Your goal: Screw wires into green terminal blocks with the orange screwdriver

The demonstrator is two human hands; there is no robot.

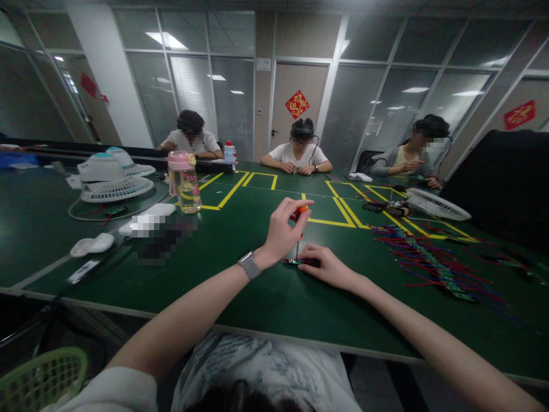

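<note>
Between the fingers of my left hand is the orange-red handle of a screwdriver. Its dark shaft stands nearly upright, tip down at a small green circuit board on the table. My right hand rests low beside the board, fingers closed at its right edge; exactly how they grip it is partly hidden. Red wire shows by the board's left end. A pale, clear-looking item sits just behind the board, half covered by my right fingers.
Right, a long bundle of wired circuit boards lies near a white fan part. Left stand a pink-lidded bottle, white fan parts and a white handheld piece. Yellow tape marks the green table. Several people sit opposite.
</note>
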